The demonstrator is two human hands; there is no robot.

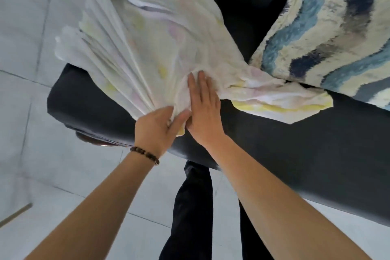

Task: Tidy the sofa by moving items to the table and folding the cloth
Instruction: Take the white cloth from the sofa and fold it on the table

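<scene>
The left hand (157, 127) has its fingers (168, 112) curled and its thumb pressed in, pinching a gathered bunch of the cloth (147, 48) near the sofa's (295, 154) front edge. The right hand (203, 112) lies flat on the cloth just beside it, fingers straight and close together, gripping nothing. The two hands touch at the thumbs.

The cloth, pale with faint yellow and pink marks, fans out in pleats from the left hand across the dark sofa seat. Its far left part hangs past the sofa's end over the tiled floor (25, 48). A twisted tail runs right along the seat and ends at the foot of a shaggy blue and cream cushion (327, 27). Bare dark seat shows right of the hands, below the tail.
</scene>
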